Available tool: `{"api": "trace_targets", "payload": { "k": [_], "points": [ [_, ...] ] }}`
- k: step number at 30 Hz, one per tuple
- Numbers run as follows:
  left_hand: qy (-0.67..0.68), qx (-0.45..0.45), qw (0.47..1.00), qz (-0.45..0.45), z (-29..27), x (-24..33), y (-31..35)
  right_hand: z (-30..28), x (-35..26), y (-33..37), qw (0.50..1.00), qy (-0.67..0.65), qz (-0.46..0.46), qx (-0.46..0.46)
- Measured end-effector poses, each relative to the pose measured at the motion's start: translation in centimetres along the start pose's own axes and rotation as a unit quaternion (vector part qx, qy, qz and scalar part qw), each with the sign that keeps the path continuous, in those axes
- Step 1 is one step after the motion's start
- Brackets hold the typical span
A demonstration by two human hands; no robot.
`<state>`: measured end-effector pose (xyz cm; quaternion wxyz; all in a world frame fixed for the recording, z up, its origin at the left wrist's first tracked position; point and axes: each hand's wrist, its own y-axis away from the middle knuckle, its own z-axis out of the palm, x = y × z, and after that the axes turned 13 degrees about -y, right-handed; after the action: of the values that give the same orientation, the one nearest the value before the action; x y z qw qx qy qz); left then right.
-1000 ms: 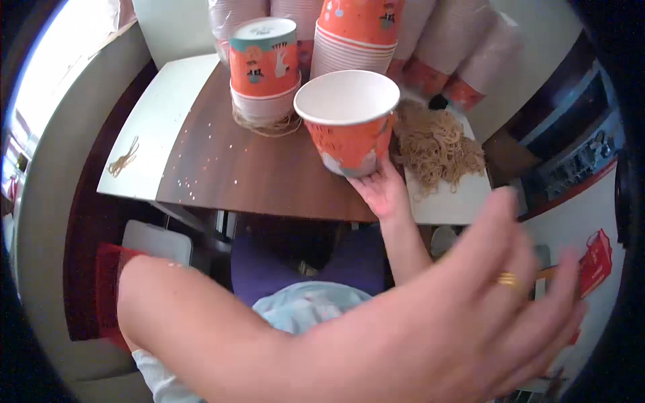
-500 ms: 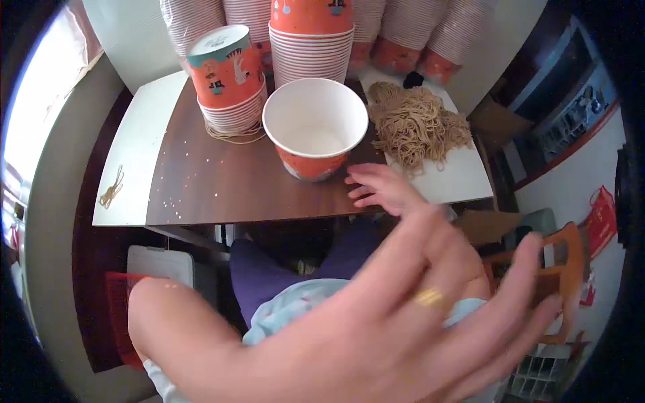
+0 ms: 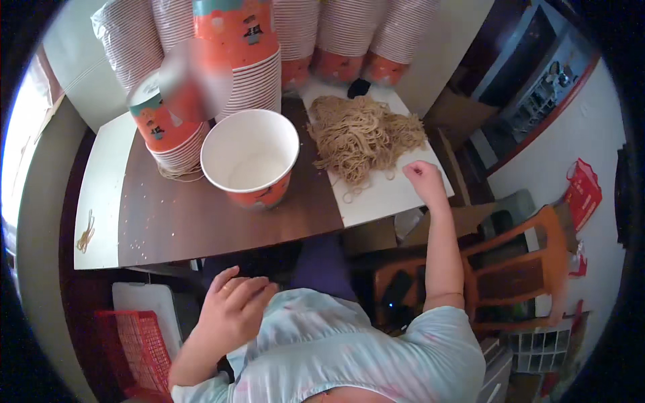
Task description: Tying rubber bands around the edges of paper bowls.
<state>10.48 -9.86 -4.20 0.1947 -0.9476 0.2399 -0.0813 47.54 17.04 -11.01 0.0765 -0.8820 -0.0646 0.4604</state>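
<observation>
My left hand is over my lap, loosely open with bent fingers, and nothing shows in it. By the near right side of a heap of tan loops like rubber bands, my right hand is closed; what it holds, if anything, is hidden. A large orange paper bucket with a white inside stands upright on the table, apart from both hands. Over the stacks behind it is a smeared white and orange thing, too blurred to name.
Upside-down bucket stacks, one short and one tall, stand behind the upright bucket. Wrapped bucket stacks line the wall. A few loops lie on the table's left end. A wooden chair is at right, a red basket at lower left.
The view has shifted. My left hand has drawn back from across the front to my lap. My right hand has gone from beside the bucket to the heap and closed. A blurred thing has appeared.
</observation>
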Motion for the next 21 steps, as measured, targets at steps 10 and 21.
{"api": "trace_targets", "payload": {
  "k": [10, 21],
  "points": [
    [0.227, -0.018, 0.971, -0.069, 9.5, 1.6, 0.5, 1.8, 1.2, -6.4, 0.997, -0.005, 0.014, -0.072],
    [0.344, -0.009, 0.932, -0.11, 5.2, -0.7, -2.5, -9.6, -15.1, -13.0, 0.887, -0.455, 0.034, -0.067]
  ]
}}
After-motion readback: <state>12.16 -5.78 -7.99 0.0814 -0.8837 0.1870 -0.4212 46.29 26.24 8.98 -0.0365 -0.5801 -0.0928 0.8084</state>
